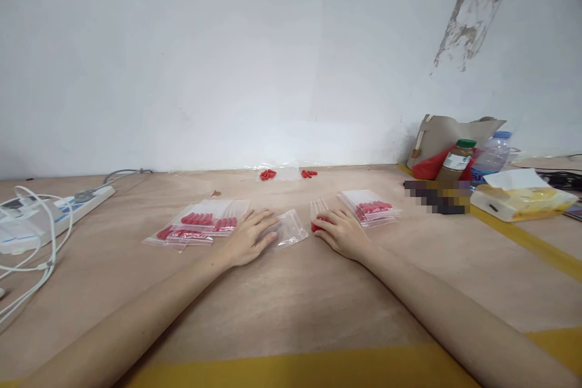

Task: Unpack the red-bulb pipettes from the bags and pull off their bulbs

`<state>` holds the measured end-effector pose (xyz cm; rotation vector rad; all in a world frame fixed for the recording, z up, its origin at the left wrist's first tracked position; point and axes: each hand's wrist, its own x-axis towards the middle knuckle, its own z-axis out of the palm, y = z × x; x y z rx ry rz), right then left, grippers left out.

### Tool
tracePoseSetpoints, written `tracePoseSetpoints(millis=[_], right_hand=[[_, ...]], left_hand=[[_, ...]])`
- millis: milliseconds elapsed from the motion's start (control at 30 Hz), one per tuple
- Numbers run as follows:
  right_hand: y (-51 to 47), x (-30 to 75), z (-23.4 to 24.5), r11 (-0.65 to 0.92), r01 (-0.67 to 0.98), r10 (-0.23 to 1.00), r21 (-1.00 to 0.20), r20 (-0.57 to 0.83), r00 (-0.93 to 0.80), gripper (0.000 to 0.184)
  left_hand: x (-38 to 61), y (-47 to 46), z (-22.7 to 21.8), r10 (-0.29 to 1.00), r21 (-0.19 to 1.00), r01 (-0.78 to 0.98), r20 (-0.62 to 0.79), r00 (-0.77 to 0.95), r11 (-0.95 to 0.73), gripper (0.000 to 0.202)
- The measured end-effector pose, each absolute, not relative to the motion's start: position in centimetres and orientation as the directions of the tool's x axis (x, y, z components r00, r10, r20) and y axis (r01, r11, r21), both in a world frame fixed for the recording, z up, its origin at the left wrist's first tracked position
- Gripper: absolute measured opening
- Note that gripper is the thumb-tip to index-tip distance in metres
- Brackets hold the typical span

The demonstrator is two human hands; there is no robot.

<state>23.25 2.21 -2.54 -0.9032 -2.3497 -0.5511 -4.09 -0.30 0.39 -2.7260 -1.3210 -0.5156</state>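
Pale wall at twelve o'clock beyond brown table. Observe left hand at eleven, loosely spread on clear bag at twelve. Note right hand at one, curled over red piece; cannot tell whether pinching.

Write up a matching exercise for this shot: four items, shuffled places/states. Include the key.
Items
1. Left hand
2. Power strip
3. Right hand
4. Labelled bottle

Places/states
A. Partly covering some red pieces
B. Topped with a green cap
C. Over the edge of the clear bag lying between the hands
D. At the far left, near white cables

Pairs: 1-C, 2-D, 3-A, 4-B
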Motion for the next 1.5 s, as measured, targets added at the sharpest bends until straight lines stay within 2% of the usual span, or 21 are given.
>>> tracePoseSetpoints(millis=[100,167,267,333,433,533,600,667,733,833,1033,1100,1200,1300,1367,1433,1500], right_hand=[[2.1,23.4,-2.6,0.7,0.706,0.48,0.108,0.66,-0.578,0.022],[2.0,23.5,-2.7,0.702,0.708,0.482,0.083,0.676,-0.558,0.022],[1.9,23.4,-2.7,0.7,0.712,0.477,0.063,0.7,-0.531,0.021],[1.9,23.4,-2.7,0.704,0.708,0.466,0.063,0.712,-0.526,0.02],[1.9,23.4,-2.7,0.708,0.703,0.453,0.067,0.721,-0.524,0.02],[1.9,23.4,-2.7,0.701,0.71,0.451,0.061,0.734,-0.508,0.02],[1.9,23.4,-2.7,0.697,0.714,0.449,0.058,0.742,-0.498,0.019],[2.0,23.4,-2.7,0.696,0.716,0.445,0.056,0.749,-0.491,0.019],[2.0,23.4,-2.7,0.697,0.715,0.44,0.057,0.753,-0.489,0.018],[2.0,23.5,-2.8,0.692,0.719,0.437,0.06,0.758,-0.483,0.018],[1.9,23.6,-2.5,0.652,0.757,0.46,0.047,0.769,-0.444,0.02],[1.9,23.7,-2.2,0.593,0.804,0.489,0.04,0.776,-0.399,0.019],[2.5,24.7,-1.6,0.406,0.913,0.587,-0.02,0.772,-0.245,0.017],[3.5,26.7,-1.1,0.176,0.976,0.728,-0.127,0.684,-0.042,0.029],[4.1,28.2,-0.6,0.073,0.98,0.845,-0.188,0.533,0.039,0.04],[4.6,29.6,-0.1,0.058,0.977,0.935,-0.207,0.353,0.02,0.044],[4.7,30.7,0.3,0.097,0.974,0.971,-0.205,0.234,-0.048,0.048]], left_hand=[[-3.0,0.5,0.9,0.655,0.059,0.659,0.21,0.726,-0.749,0.044],[-2.1,0.9,0.9,0.639,0.066,0.636,0.129,0.759,-0.769,0.047],[-1.0,1.1,0.2,0.695,0.116,0.689,0.014,0.719,-0.715,0.052],[-0.3,1.1,-0.4,0.779,0.165,0.771,-0.022,0.626,-0.615,0.055],[0.3,1.2,-0.9,0.922,0.203,0.901,0.034,0.385,-0.384,0.058],[0.4,1.5,-0.6,0.965,0.184,0.952,0.135,0.224,-0.246,0.058],[-0.1,1.7,-0.3,0.932,0.135,0.928,0.154,0.328,-0.348,0.052],[-0.8,1.9,0.0,0.857,0.083,0.855,0.122,0.501,-0.511,0.046],[-1.5,2.1,0.0,0.807,0.041,0.807,0.086,0.584,-0.589,0.045],[-2.5,2.7,-0.4,0.851,-0.009,0.854,0.081,0.518,-0.519,0.05],[-4.0,3.6,-0.6,0.963,-0.084,0.973,0.148,0.224,-0.213,0.056],[-4.6,3.5,-0.4,0.966,-0.119,0.979,0.18,0.183,-0.164,0.055],[-5.7,3.3,-0.1,0.971,-0.129,0.985,0.195,0.135,-0.111,0.054],[-6.6,3.0,0.1,0.982,-0.078,0.995,0.176,0.072,-0.059,0.055],[-7.0,2.8,0.1,0.985,-0.049,0.998,0.164,0.046,-0.038,0.055],[-7.3,2.7,0.0,0.985,-0.04,0.999,0.169,0.038,-0.032,0.054],[-7.3,2.6,-0.1,0.979,-0.043,0.999,0.199,0.04,-0.032,0.052]])
